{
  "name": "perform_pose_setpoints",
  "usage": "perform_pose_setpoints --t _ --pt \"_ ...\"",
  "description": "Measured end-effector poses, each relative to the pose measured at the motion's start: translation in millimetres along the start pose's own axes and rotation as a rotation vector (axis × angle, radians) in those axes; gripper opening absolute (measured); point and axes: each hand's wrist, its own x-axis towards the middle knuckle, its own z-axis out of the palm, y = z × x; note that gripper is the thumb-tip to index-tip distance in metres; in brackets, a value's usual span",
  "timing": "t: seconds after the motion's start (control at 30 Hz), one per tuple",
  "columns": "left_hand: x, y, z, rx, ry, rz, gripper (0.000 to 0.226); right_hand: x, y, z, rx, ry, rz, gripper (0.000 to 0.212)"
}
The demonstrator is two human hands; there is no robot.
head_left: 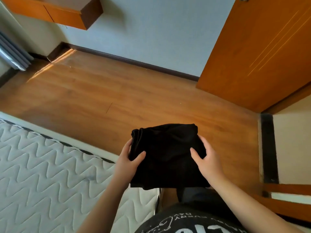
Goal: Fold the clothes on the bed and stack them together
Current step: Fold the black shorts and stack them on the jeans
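A folded black garment [165,153] is held in the air in front of me, above the bed's corner and the floor. My left hand [128,159] grips its left edge, thumb on top and fingers underneath. On the right edge, my right hand [206,158] holds it the same way, thumb lying across the top. The garment's lower edge hangs loosely toward my body. No other clothes are in view.
The bed [42,165], a white quilted mattress, fills the lower left. Wooden floor [117,95] lies ahead. An orange door [259,52] stands open at the right, and a wooden wall shelf [67,12] hangs at the upper left.
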Motion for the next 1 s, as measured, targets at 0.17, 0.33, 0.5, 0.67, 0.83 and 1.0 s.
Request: perform_pose_setpoints --t 0.17,0.33,0.5,0.67,0.83,1.0 --pt "46 29 15 0.035 0.126 0.014 0.056 89 -15 -5 0.004 -0.120 -0.054 0.055" --pt "96 72 41 -0.031 0.288 -0.021 0.063 197 -32 -17 0.000 -0.259 -0.109 0.053" --pt "138 120 67 -0.067 0.413 -0.048 0.065 292 -59 -31 -0.038 -0.384 -0.176 0.053" --pt "175 152 73 -0.089 0.517 -0.017 0.061 360 -86 -22 -0.057 -0.451 -0.230 0.051" --pt "187 165 57 -0.085 0.686 -0.009 0.062 395 -114 9 -0.072 -0.526 -0.301 0.052" --pt "190 166 23 -0.153 0.819 -0.024 0.053 411 -154 54 -0.079 -0.613 -0.382 0.053"
